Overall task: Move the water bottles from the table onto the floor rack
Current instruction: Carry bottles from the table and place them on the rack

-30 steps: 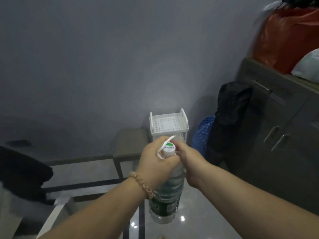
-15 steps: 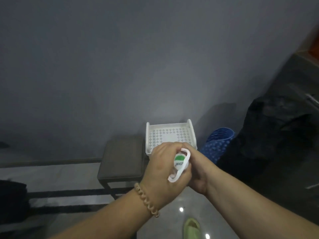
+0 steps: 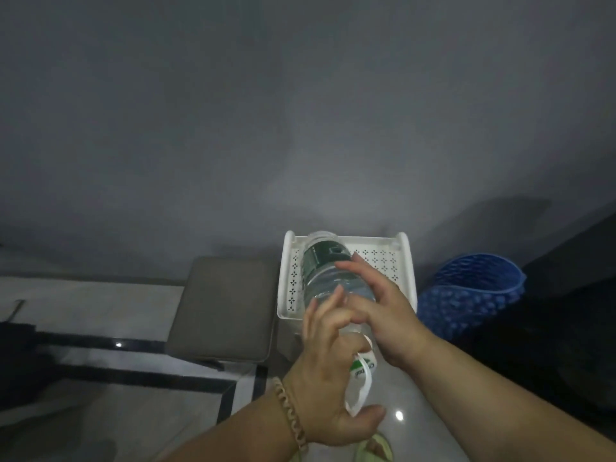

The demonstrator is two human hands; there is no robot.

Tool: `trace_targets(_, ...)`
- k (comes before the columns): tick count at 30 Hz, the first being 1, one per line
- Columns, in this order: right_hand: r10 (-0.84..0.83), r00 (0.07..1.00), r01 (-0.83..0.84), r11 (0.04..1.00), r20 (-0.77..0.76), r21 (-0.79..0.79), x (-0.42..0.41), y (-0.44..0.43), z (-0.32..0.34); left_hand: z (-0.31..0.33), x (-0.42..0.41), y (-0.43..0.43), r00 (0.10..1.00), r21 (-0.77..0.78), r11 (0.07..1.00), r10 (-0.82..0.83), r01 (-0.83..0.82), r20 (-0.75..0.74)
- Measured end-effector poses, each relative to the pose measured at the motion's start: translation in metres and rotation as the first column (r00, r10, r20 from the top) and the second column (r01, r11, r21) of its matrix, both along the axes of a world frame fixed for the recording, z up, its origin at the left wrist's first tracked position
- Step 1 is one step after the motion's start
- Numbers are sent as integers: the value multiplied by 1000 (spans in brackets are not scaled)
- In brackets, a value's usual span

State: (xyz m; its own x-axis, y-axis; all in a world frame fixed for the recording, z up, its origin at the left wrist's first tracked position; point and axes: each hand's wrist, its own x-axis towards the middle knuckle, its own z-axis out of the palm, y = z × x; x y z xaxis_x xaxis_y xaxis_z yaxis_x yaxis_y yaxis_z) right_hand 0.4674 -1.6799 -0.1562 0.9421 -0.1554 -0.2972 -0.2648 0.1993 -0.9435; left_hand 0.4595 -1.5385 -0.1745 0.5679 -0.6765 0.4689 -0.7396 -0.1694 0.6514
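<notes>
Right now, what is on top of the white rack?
A water bottle lies on the white rack, both hands on it. The shelf beneath them is covered.

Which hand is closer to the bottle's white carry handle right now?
Left. The left hand has the white carry handle looped by its thumb at the cap end; the right hand rests higher, on the water bottle body over the white rack.

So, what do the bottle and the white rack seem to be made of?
The water bottle looks like clear thin plastic: you see through its body, and it carries a dark green printed label. The rack looks like white moulded plastic with a matte finish: its tray is pierced with rows of small identical holes, and its corner posts are rounded. Dim light leaves the finish uncertain.
</notes>
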Motion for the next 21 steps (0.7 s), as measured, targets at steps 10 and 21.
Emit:
trace_targets(10,-107,994,104,985,-14,-137,9,17,-66,-49,15,14,969,-20,999,-43,40,-242)
trace_targets(21,145,988,-156,904,-58,-397,15,37,-74,-41,30,10,580,432,894,418,-123,-700)
